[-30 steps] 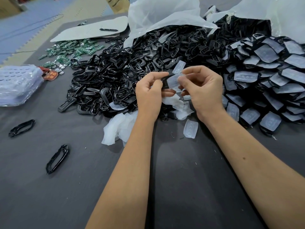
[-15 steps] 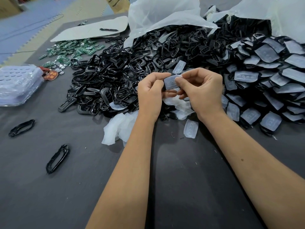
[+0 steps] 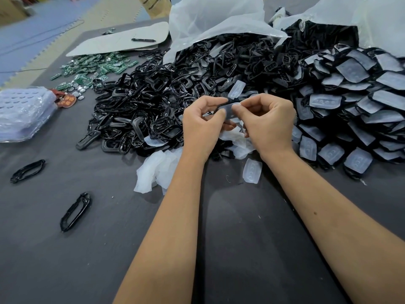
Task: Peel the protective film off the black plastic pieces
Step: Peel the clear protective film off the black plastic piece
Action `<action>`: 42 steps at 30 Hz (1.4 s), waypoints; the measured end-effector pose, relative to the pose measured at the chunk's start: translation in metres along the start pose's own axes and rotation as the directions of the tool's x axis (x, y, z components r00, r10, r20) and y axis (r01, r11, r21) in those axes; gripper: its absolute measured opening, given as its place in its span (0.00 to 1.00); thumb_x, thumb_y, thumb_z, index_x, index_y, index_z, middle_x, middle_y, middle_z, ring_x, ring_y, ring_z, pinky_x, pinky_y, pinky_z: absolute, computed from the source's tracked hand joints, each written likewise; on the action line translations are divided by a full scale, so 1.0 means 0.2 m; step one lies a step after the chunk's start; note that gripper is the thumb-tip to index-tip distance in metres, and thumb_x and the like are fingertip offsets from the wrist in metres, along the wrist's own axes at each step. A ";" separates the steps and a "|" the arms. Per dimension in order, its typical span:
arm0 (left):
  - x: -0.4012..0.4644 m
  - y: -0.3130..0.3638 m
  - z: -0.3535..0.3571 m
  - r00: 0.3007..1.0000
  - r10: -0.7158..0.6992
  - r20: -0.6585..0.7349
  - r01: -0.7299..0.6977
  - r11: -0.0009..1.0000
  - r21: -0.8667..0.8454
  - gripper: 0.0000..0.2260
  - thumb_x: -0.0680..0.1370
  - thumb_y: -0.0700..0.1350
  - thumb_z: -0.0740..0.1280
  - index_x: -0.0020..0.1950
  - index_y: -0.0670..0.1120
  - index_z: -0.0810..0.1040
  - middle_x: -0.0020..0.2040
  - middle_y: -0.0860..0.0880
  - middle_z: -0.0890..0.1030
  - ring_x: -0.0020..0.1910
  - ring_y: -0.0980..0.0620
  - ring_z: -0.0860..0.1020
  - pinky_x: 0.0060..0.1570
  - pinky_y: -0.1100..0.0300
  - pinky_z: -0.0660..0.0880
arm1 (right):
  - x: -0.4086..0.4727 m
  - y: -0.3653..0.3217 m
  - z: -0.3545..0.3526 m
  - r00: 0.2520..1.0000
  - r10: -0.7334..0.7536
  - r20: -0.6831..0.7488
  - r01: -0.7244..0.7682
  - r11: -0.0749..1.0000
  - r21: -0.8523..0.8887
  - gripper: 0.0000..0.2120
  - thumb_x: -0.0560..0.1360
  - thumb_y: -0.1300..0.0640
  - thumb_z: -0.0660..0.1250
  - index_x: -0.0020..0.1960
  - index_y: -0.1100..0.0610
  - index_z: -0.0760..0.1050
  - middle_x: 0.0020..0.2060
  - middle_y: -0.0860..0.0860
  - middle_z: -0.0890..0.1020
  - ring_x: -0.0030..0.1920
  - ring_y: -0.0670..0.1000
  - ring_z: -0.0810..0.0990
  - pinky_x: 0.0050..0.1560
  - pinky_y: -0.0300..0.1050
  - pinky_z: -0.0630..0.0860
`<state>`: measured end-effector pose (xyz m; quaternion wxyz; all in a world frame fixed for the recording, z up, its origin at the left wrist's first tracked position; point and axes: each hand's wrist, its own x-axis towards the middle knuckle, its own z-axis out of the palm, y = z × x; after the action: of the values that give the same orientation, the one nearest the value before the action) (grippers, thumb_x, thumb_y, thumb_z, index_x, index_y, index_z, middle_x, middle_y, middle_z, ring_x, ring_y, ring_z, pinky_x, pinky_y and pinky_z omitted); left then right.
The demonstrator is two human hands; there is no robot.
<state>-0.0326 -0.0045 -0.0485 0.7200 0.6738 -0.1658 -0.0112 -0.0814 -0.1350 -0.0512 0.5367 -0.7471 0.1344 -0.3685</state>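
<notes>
Grey worktop (image 3: 252,249): bare arms reach across it.
Loose films (image 3: 252,170): peeled ones lie just below the hands.
Left hand (image 3: 200,126): fingers curled, gripping the black piece (image 3: 221,105).
Right hand (image 3: 268,123): pinching the film (image 3: 231,109).
Change: hands moved closer together; film looks flatter, so peeling isn't finished.
Covered pile (image 3: 355,102): waits far right.

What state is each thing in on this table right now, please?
Left hand: grips the black plastic piece.
Right hand: pinches that piece's film.
Pile of film-covered pieces: unpeeled, heaped at right.
Pile of black frames: bare, heaped.
Peeled films: loose on the table.
Plastic bag: open, spilling parts.
Pen: lying on cardboard.
</notes>
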 end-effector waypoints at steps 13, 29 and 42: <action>0.02 -0.02 0.00 1.000 0.000 0.000 0.000 0.999 0.037 0.07 0.78 0.32 0.69 0.53 0.40 0.83 0.43 0.45 0.87 0.31 0.48 0.84 0.35 0.60 0.81 | -0.01 -0.01 0.00 1.000 0.005 -0.007 -0.005 1.000 -0.026 0.07 0.71 0.53 0.81 0.39 0.53 0.84 0.31 0.44 0.85 0.33 0.44 0.84 0.37 0.39 0.81; 0.00 -0.01 -0.01 0.999 0.001 0.036 0.001 0.999 -0.041 0.09 0.79 0.31 0.68 0.52 0.43 0.83 0.42 0.45 0.87 0.32 0.49 0.84 0.35 0.62 0.79 | 0.04 0.01 -0.05 0.931 0.238 0.277 -0.318 0.902 0.292 0.05 0.77 0.60 0.75 0.47 0.62 0.83 0.33 0.51 0.83 0.30 0.47 0.78 0.26 0.39 0.72; 0.00 -0.01 -0.01 1.000 -0.002 0.018 0.002 1.000 -0.032 0.08 0.78 0.32 0.68 0.50 0.44 0.83 0.41 0.47 0.86 0.30 0.50 0.83 0.33 0.61 0.79 | 0.04 0.02 -0.04 0.938 0.230 0.260 -0.301 0.912 0.278 0.02 0.77 0.68 0.72 0.49 0.65 0.82 0.32 0.50 0.83 0.28 0.46 0.78 0.31 0.38 0.75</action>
<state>-0.0312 -0.0026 -0.0506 0.7290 0.6624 -0.1713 -0.0204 -0.0811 -0.1465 -0.0501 0.7052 -0.6634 0.1140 -0.2226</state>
